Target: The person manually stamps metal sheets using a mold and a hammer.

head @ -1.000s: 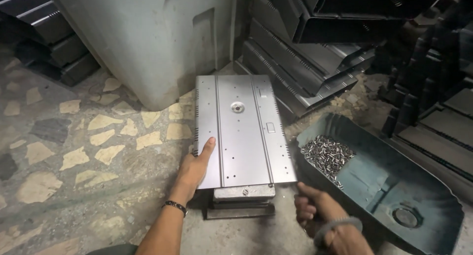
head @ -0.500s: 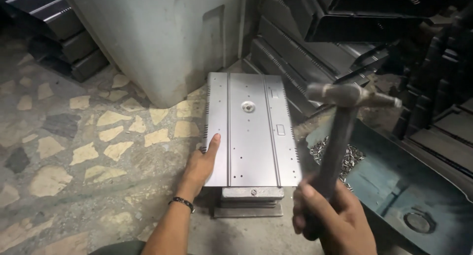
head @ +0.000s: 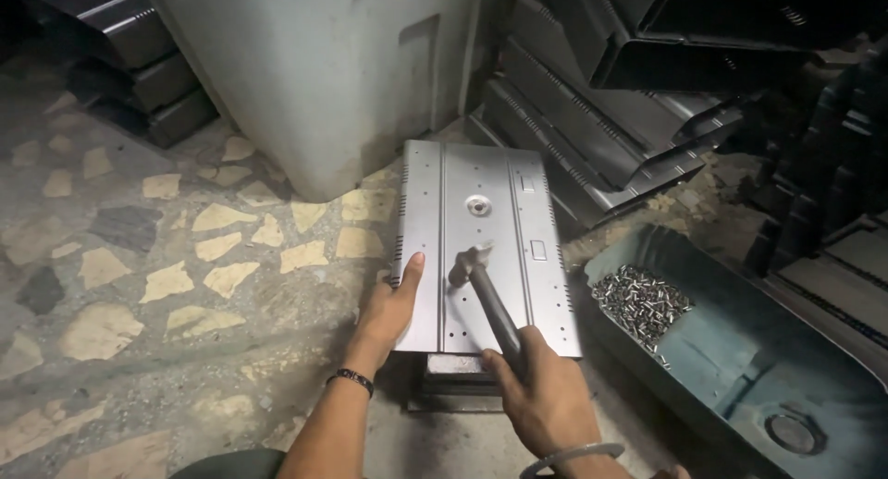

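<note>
A grey sheet-metal panel (head: pixel 481 220) with ribs, small holes and a round boss lies flat on a dark metal block (head: pixel 453 379) on the floor. My left hand (head: pixel 393 308) presses on the panel's near left edge, fingers flat. My right hand (head: pixel 546 396) grips the handle of a hammer (head: pixel 488 299). The hammer's head rests on or just above the panel's middle, below the round boss.
A teal metal tray (head: pixel 786 368) at the right holds a heap of small silver rivets (head: pixel 638 299). Stacked dark metal panels (head: pixel 601 137) lie behind it. A large grey bin (head: pixel 314 72) stands behind the panel. The floor is stone mosaic (head: pixel 166 276).
My right hand picked up the hammer, raised it high, and has brought its head down onto the panel's middle. My left hand stays on the panel's left edge.
</note>
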